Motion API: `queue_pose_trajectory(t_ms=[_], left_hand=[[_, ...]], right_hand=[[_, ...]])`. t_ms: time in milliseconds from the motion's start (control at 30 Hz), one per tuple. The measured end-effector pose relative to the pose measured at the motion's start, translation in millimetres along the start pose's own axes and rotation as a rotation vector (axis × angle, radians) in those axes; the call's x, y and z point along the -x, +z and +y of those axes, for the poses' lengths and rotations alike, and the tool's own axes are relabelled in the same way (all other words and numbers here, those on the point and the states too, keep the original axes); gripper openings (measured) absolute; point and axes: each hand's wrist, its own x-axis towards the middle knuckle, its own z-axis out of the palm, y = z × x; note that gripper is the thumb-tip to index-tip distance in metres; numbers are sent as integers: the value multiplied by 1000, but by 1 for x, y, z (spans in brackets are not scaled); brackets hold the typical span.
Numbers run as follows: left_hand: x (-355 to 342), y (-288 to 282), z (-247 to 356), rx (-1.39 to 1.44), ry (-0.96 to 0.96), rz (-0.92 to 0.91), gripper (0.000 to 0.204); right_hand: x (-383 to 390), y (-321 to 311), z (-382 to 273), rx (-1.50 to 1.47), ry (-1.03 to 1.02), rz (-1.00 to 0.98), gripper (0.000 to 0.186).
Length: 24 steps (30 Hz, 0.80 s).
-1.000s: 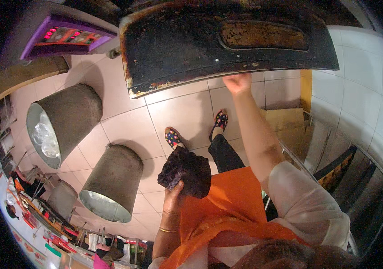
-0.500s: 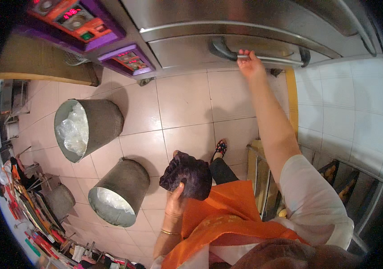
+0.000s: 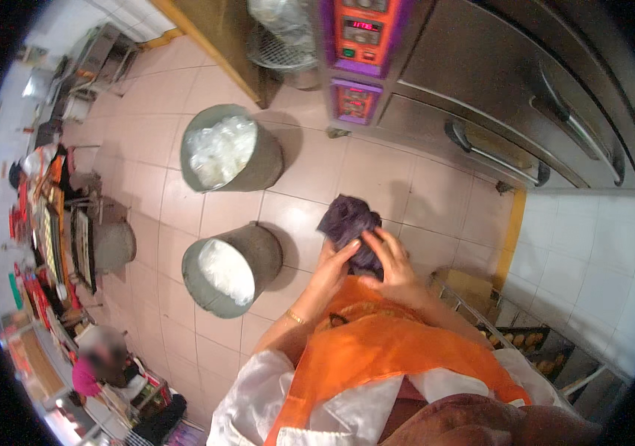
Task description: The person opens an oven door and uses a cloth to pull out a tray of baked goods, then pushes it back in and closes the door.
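A bunched dark purple cloth [image 3: 349, 220] is in front of my orange apron [image 3: 377, 338]. Grasping its near left side is my left hand [image 3: 330, 269], thumb on top, with a bangle at the wrist. My right hand [image 3: 393, 262] grips the cloth from the right, its fingers bent over the fabric. Beyond my hands, toward the upper right, stands a steel deck oven [image 3: 474, 63]. Its lower door handle [image 3: 497, 156] is untouched, and that door looks closed.
Two grey bins, a far one [image 3: 269, 160] and a near one [image 3: 262, 241], hold clear plastic bags left of my hands. A metal rack [image 3: 492, 327] with trays stands close on my right. At lower left are a cluttered workbench and a person in pink [image 3: 88, 375].
My right hand has let go of the oven's lower handle and come back to the cloth in my left hand. The view has turned, so the oven sits further right.
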Motion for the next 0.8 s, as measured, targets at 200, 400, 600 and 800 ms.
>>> queue_pose_trajectory(t_ms=[200, 400, 600, 800], left_hand=[[25, 26, 61, -105, 225, -220, 56], [39, 39, 116, 23, 398, -202, 48], [74, 31, 157, 351, 380, -306, 23], [100, 42, 178, 331, 583, -314, 32]], right_hand=[[-39, -33, -55, 103, -243, 226, 66], [-49, -64, -129, -298, -61, 131, 50], [-57, -82, -152, -1133, -201, 75, 51], [-48, -106, -201, -346, -442, 277, 51]])
